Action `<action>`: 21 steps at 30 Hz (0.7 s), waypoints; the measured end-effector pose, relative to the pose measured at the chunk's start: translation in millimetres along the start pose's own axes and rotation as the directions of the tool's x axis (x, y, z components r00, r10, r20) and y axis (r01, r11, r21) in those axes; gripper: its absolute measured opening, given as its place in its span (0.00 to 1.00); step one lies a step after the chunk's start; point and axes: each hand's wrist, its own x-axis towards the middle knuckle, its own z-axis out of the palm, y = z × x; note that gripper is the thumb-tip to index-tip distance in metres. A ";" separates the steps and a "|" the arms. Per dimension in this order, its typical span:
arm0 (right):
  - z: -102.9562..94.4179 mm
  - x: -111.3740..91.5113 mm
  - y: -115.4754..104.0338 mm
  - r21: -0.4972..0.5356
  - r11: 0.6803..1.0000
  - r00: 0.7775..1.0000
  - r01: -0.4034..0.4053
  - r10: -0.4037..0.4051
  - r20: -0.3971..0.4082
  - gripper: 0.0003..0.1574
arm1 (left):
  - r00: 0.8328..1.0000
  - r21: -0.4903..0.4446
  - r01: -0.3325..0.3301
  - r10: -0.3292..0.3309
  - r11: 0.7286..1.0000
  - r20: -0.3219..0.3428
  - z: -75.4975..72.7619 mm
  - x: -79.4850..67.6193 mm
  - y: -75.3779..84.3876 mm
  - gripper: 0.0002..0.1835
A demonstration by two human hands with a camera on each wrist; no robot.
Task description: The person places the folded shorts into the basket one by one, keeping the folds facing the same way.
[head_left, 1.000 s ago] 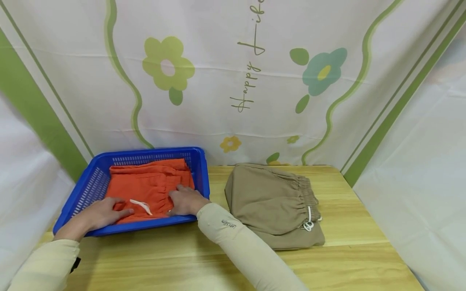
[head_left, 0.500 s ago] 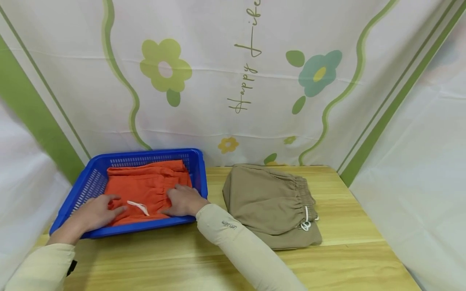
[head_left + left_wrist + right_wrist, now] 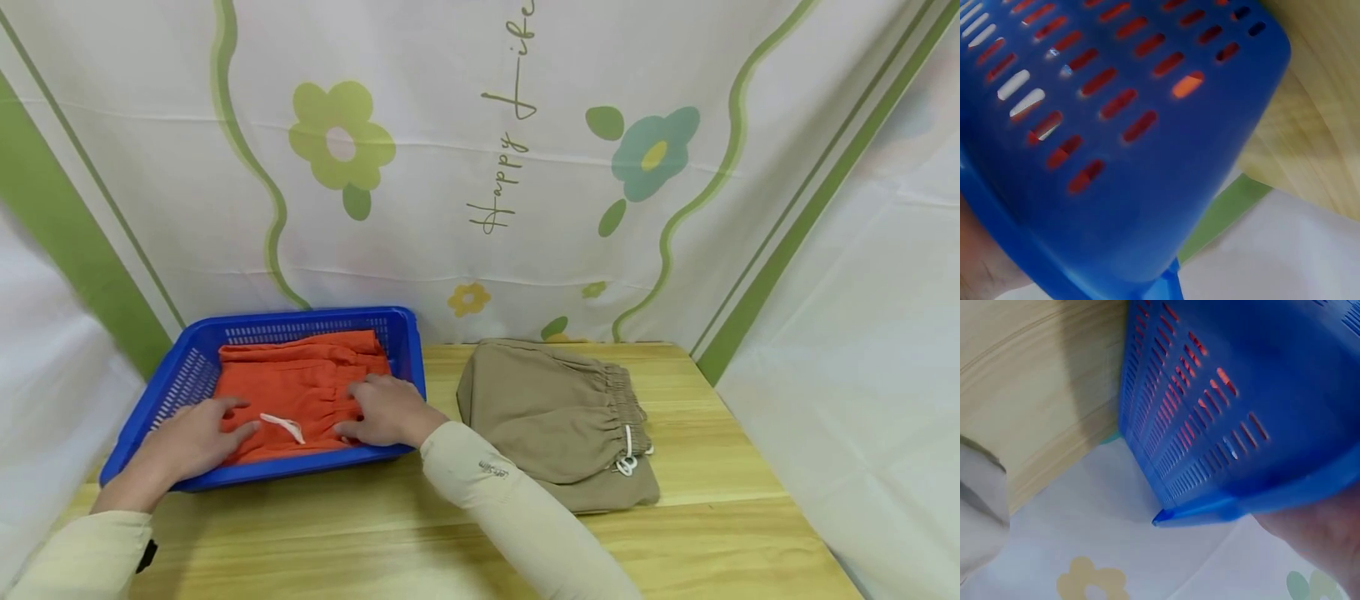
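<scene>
Folded orange drawstring shorts (image 3: 281, 383) lie in a blue plastic basket (image 3: 262, 473), their white cord on top. My left hand (image 3: 191, 437) reaches over the basket's front left rim, fingers loosely bent at the shorts' left side. From the right, my right hand (image 3: 390, 410) reaches over the rim, its fingers spread at the waistband side of the shorts. Neither hand grips anything. In both wrist views the basket's slotted wall (image 3: 1147, 156) (image 3: 1210, 437) hides the fingers, and orange cloth shows through the slots.
Folded khaki drawstring pants (image 3: 547, 417) lie on the wooden table (image 3: 360, 542) right of the basket, under and beside my right forearm. A white printed curtain (image 3: 420, 208) stands behind the table, with white cloth on both sides.
My right hand has shifted slightly right, its fingers drawing back from the shorts. My left hand has eased slightly left. The basket and both garments keep their places on the table.
</scene>
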 end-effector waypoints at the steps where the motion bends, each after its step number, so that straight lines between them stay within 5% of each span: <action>1: -0.6 -1.7 1.0 -0.003 1.000 1.000 0.004 -0.004 -0.005 0.33 | 1.000 -0.004 0.002 -0.002 1.000 -0.001 0.1 -0.5 2.0 0.34; 21: -1.6 -23.1 15.1 0.008 0.990 0.975 0.140 -0.137 -0.173 0.23 | 1.000 -0.068 -0.015 0.014 0.998 -0.013 6.5 -4.9 30.5 0.33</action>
